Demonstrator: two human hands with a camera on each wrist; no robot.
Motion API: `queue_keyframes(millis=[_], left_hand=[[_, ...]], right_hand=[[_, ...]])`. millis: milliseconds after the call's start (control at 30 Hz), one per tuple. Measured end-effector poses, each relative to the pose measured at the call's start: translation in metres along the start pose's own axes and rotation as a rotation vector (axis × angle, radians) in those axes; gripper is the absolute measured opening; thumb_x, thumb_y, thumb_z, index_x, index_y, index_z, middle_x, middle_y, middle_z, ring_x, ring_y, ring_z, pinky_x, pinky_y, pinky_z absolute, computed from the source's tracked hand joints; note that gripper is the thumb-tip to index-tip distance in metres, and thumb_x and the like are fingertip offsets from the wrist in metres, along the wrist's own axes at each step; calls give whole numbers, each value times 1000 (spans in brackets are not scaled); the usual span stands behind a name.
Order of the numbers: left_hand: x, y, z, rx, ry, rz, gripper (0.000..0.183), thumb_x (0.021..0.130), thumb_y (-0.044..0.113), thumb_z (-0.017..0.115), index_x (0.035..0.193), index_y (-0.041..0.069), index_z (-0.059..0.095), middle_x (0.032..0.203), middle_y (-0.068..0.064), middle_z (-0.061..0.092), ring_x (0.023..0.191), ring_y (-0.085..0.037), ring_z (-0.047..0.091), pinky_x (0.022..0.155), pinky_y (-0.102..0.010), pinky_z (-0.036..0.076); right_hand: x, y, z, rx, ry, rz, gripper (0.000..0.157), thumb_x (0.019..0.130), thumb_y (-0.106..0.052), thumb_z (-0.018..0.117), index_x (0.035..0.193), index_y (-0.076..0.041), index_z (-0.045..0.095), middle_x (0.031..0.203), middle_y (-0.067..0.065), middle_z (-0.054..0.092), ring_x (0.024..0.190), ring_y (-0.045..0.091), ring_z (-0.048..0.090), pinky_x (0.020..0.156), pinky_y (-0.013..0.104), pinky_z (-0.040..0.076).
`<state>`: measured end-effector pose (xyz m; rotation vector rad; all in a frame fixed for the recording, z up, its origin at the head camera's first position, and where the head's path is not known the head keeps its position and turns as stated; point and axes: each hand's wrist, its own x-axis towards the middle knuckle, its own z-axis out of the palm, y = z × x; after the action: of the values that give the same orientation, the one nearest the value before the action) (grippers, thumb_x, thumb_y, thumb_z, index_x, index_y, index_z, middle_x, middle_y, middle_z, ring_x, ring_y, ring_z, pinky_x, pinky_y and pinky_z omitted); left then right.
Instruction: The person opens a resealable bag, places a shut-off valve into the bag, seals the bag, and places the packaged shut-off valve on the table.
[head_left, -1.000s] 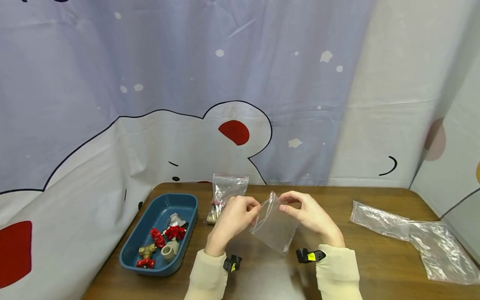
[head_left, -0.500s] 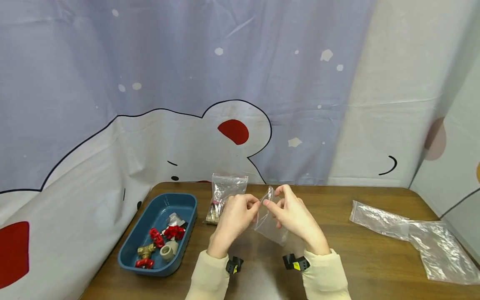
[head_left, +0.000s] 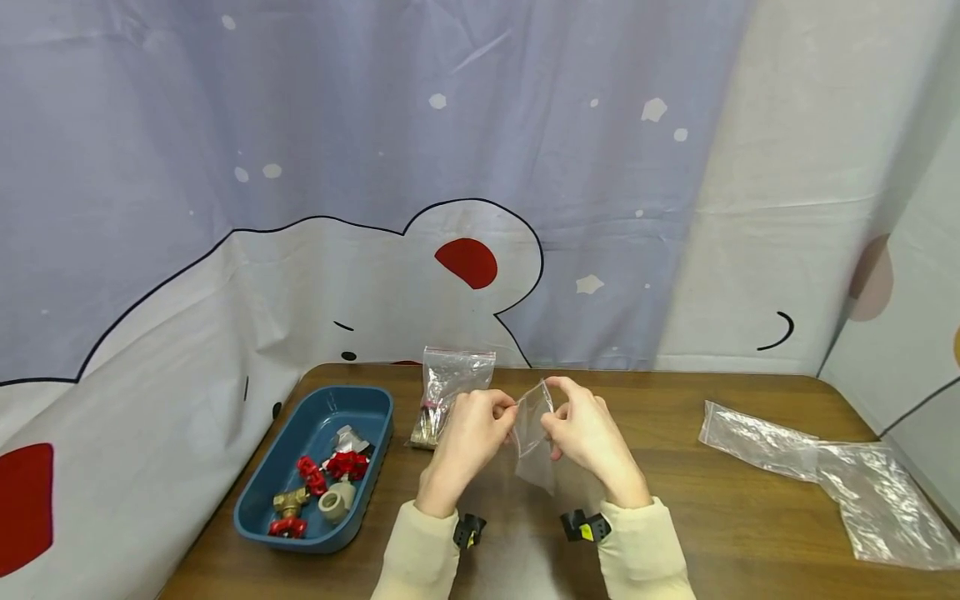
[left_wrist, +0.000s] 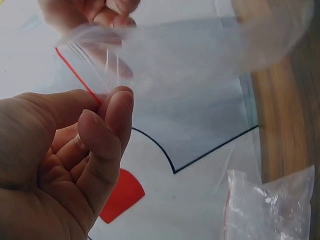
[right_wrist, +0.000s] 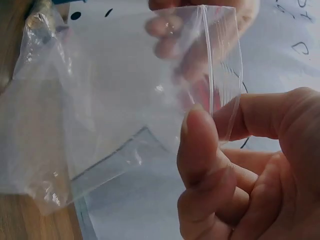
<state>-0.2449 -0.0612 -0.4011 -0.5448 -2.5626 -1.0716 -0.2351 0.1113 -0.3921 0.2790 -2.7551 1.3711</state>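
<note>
Between the hands is a clear zip-lock bag (head_left: 534,471), held above the table with its mouth upward and spread apart. My left hand (head_left: 472,437) pinches the left side of the mouth; the left wrist view shows thumb and finger on the red line (left_wrist: 75,72) along its rim. On the opposite side, my right hand (head_left: 592,442) pinches the bag's zip edge between thumb and index finger. The zip strip (right_wrist: 209,65) shows clearly in the right wrist view. No contents are visible inside the bag. Behind the left hand lies a filled zip-lock bag (head_left: 453,379) with a brass piece in it.
A blue tray (head_left: 251,500) at the left holds brass valves with red handles (head_left: 288,527), a beige pipe fitting (head_left: 337,502) and other small parts. Flat clear bags (head_left: 892,500) lie at the right of the wooden table (head_left: 750,533). A printed curtain (head_left: 600,167) hangs behind.
My right hand has moved left, closer to the left hand, and changed its grip along the bag's mouth. The mouth has spread wider. The left hand has hardly moved.
</note>
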Motion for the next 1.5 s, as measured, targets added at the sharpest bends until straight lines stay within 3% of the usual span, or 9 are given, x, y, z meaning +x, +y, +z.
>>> queue_keyframes(millis=[267,500,767,900,1067,1200,1367,1500], left_hand=[[0,-9,-6,92,73,21,8,84,1,67,82,4,75,57,8,60,47,-1,49,46,-20,41],[-1,-9,-9,104,89,-11,9,84,0,66,81,4,73,55,7,59,45,-1,49,43,-20,40],[0,-8,-14,175,160,13,11,83,1,68,75,6,72,54,7,54,47,-7,44,46,-24,37],[-1,-9,-13,153,149,14,10,84,1,68,76,6,72,55,7,56,47,-5,44,45,-22,37],[-1,-10,-12,86,112,14,8,85,1,68,80,4,73,57,7,60,45,1,49,43,-20,40],[-2,-9,-13,0,62,-25,8,88,2,66,83,2,73,57,6,61,43,1,51,41,-21,42],[-2,-6,-14,-75,5,-46,9,89,2,64,85,1,72,57,1,63,41,-1,52,39,-23,42],[-2,-5,-15,-81,-38,-43,8,89,3,65,85,3,73,57,5,61,43,-2,53,41,-23,43]], right_hand=[[-2,4,-12,-27,19,30,53,79,0,57,131,-4,54,59,0,63,45,18,62,58,31,46],[-3,10,-22,-41,39,35,48,81,-2,59,129,-6,55,58,-1,63,44,13,60,77,37,48],[-2,10,-20,-13,35,25,44,81,-3,60,125,-6,58,60,5,64,44,14,60,65,32,46],[-2,10,-21,-9,30,22,38,82,-2,60,120,-6,61,58,1,63,43,13,60,66,31,48],[-3,11,-25,61,-3,29,34,84,0,57,117,-5,62,60,1,62,49,22,64,52,30,49],[-5,13,-29,128,-45,14,32,86,0,56,117,-3,61,63,4,63,53,28,65,52,37,54],[-5,17,-34,163,-96,-36,27,96,-21,64,118,-6,62,67,6,64,53,27,64,55,39,54],[-3,26,-38,185,-98,-87,33,99,-34,59,118,-8,64,81,11,66,59,27,64,55,35,51]])
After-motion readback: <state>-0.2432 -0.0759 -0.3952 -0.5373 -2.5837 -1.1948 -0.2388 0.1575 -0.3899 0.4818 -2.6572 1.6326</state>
